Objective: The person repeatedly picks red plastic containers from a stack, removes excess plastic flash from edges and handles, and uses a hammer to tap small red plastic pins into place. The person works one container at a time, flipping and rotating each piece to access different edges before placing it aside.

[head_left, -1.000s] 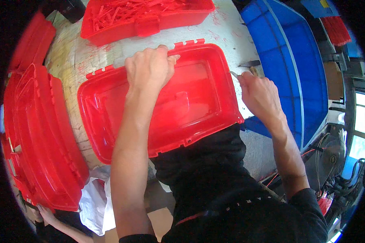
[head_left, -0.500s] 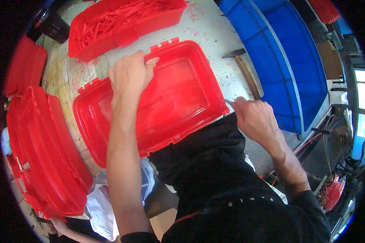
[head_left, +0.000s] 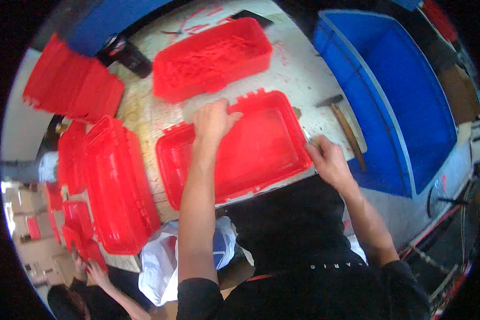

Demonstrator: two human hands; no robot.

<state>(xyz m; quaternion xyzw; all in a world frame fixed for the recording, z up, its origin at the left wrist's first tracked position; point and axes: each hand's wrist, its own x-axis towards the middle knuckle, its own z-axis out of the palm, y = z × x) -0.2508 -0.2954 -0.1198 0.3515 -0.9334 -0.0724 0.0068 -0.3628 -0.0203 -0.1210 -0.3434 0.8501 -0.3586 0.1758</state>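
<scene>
A shallow red plastic lid [head_left: 256,144] with hinge tabs along its far edge lies in front of me, close against my body. My left hand [head_left: 214,125] grips that far edge, with its fingers bent over the rim. At the lid's right edge, my right hand [head_left: 329,162] is closed round a small tool, of which only a thin metal tip [head_left: 306,135] shows. The tip is by the rim; whether it touches is too blurred to tell.
Beyond the lid stands a red bin [head_left: 213,88] of red plastic scraps. A hammer [head_left: 346,130] and a big blue crate [head_left: 381,106] are to the right. Stacked red parts [head_left: 120,186] fill the left side, and another person's hands [head_left: 93,272] work at lower left.
The whole view has shifted, showing more at the left and far side. My right hand stays at the lid's right edge, and my left hand keeps its hold on the far rim.
</scene>
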